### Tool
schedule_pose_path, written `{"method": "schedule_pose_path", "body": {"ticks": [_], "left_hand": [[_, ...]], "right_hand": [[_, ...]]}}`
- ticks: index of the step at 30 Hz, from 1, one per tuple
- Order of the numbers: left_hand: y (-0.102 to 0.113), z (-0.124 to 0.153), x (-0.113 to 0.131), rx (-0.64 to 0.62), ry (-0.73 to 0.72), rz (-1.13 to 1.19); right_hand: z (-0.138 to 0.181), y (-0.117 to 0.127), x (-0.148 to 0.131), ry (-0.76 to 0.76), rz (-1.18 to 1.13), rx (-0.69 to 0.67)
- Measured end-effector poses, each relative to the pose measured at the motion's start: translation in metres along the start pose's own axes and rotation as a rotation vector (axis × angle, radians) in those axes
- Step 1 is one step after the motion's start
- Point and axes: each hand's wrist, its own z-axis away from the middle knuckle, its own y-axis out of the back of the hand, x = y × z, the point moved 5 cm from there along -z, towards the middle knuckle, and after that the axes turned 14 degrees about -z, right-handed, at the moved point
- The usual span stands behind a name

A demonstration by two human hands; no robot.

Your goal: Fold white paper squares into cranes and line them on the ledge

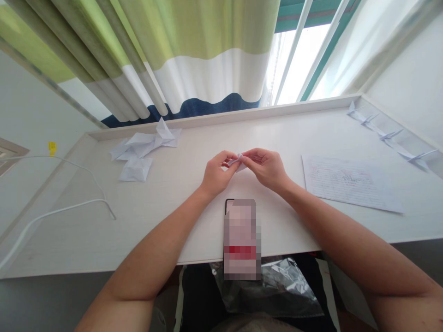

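Above the middle of the white desk point(194, 221), a small piece of folded white paper point(241, 167) is pinched between both my hands. My left hand point(218, 173) grips its left side with thumb and fingers. From the right, my right hand point(265, 167) closes thumb and forefinger on the same paper. Most of the paper is covered by my fingers, so its full shape is hidden. Just below my hands lies a phone point(241, 230), its screen blurred out by pixelation.
Folded white papers point(140, 145) lie in a pile at the back left. Several folded paper pieces point(391, 136) line the right edge, near a written sheet point(346, 182). A white cable point(69, 210) crosses the left side. A clear plastic bag point(277, 295) rests on my lap.
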Motion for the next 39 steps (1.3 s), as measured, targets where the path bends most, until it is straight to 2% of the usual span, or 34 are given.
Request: {"method": "schedule_pose_path", "body": {"ticks": [4, 18, 23, 28, 30, 33, 35, 39], "left_hand": [[0.001, 0.0, 0.003, 0.015, -0.023, -0.028], [0.005, 0.002, 0.01, 0.042, -0.042, 0.001], [0.003, -0.001, -0.002, 0.057, 0.043, 0.187], [0.003, -0.005, -0.012, 0.092, 0.132, 0.267], [0.001, -0.005, -0.013, 0.041, 0.161, 0.321], [-0.006, -0.003, -0.013, -0.126, 0.227, 0.358], [-0.008, -0.002, -0.012, -0.167, 0.238, 0.351], [-0.004, -0.002, -0.009, -0.08, 0.217, 0.346]], "right_hand": [[0.002, -0.002, -0.005, 0.045, 0.018, 0.021], [0.002, -0.003, -0.015, 0.186, 0.195, -0.054], [-0.001, -0.003, -0.001, 0.072, 0.041, -0.104], [0.0, -0.01, 0.004, -0.025, 0.045, -0.198], [0.001, -0.009, 0.003, -0.049, -0.017, -0.186], [0.001, -0.008, 0.002, -0.078, -0.127, -0.155], [0.001, -0.008, 0.0, -0.088, -0.165, -0.148], [0.002, -0.011, -0.001, -0.106, -0.191, -0.152]]}}
